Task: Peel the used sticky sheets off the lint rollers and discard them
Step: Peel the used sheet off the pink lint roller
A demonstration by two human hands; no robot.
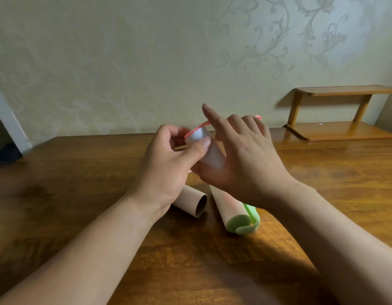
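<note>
I hold a pink-framed lint roller (209,153) with a white sticky roll above the middle of the wooden table (80,172). My left hand (166,168) pinches the roll's near end, thumb pressed on its surface. My right hand (239,159) cradles the roller from the right and underneath, index finger raised and straight, other fingers curled round the pink handle. A green-handled lint roller (232,210) lies on the table below my hands. Next to it on the left lies a bare cardboard tube (194,202).
A small wooden two-tier shelf (335,113) stands at the table's back right corner against the patterned wall. The table's left edge runs past a dark gap and a white door frame (10,122).
</note>
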